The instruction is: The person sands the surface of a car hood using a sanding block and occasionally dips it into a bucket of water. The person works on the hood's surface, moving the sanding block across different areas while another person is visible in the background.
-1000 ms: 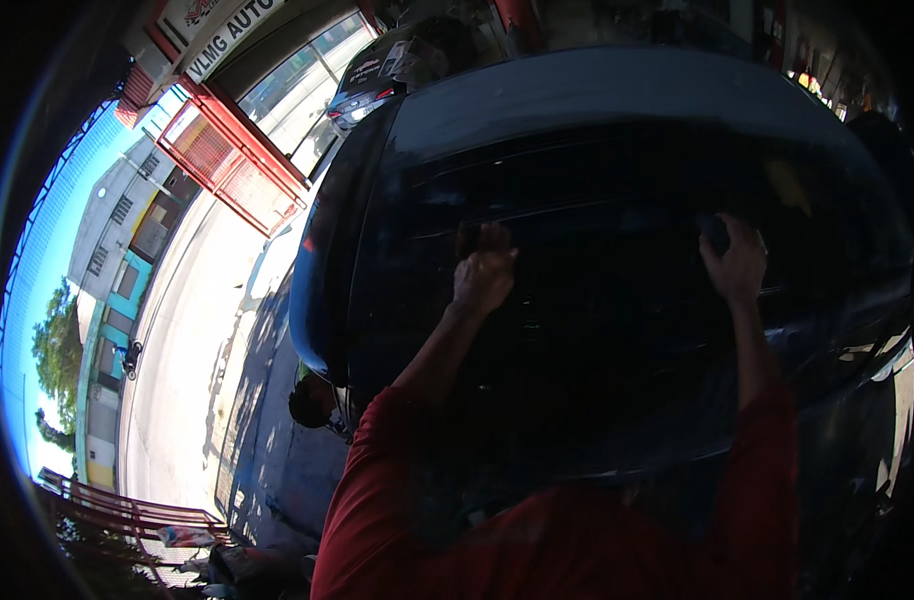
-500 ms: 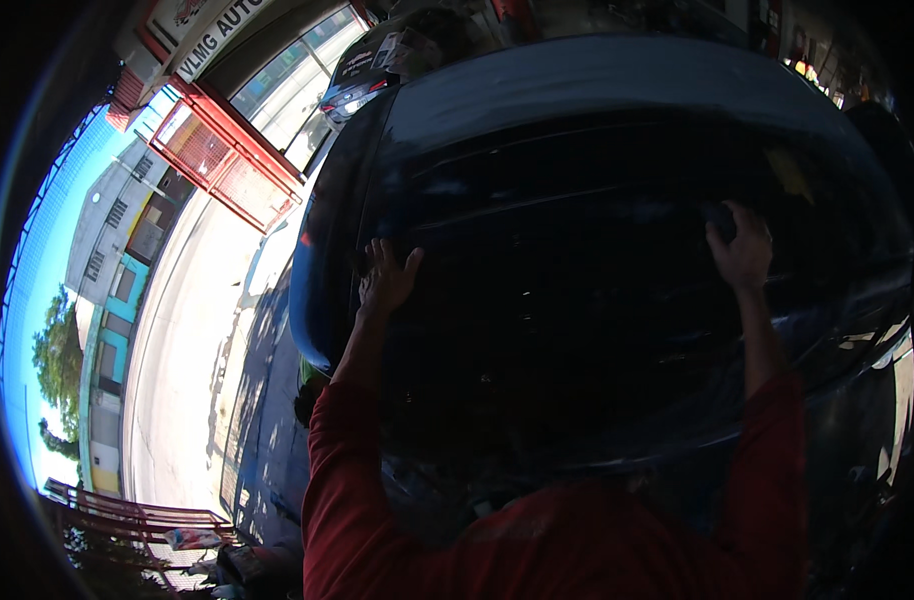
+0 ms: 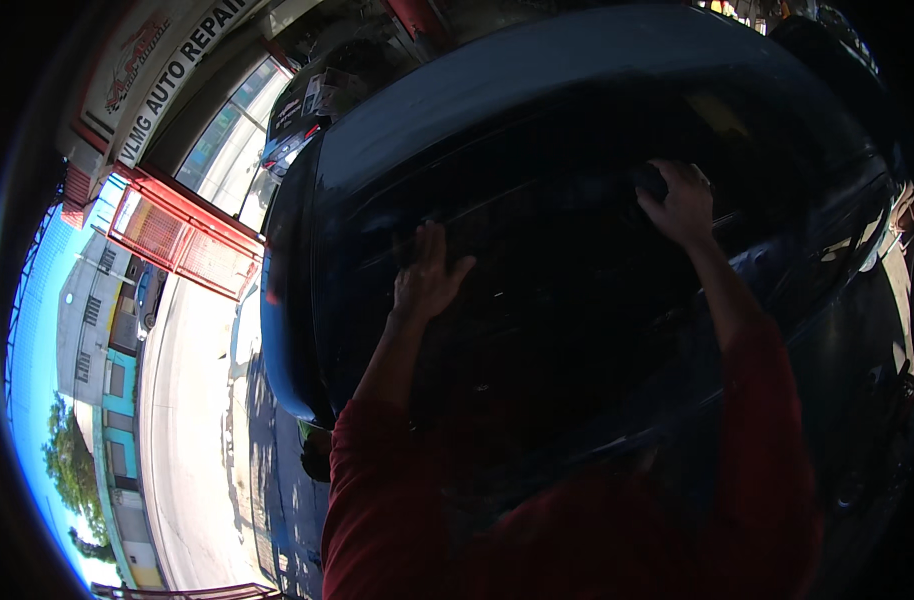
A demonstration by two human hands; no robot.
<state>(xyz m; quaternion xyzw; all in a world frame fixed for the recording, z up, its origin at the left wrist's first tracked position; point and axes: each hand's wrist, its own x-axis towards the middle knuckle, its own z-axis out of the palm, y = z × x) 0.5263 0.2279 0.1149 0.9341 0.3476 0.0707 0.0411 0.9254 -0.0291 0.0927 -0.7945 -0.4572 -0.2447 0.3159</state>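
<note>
The person wears a dark red top with long sleeves. The left sleeve [image 3: 377,480] ends at the forearm, where its cuff makes loose folds. The right sleeve [image 3: 767,440] also ends at the forearm. The cloth is plain and one colour. Both the left hand [image 3: 429,278] and the right hand [image 3: 682,203] are bare, without gloves.
</note>
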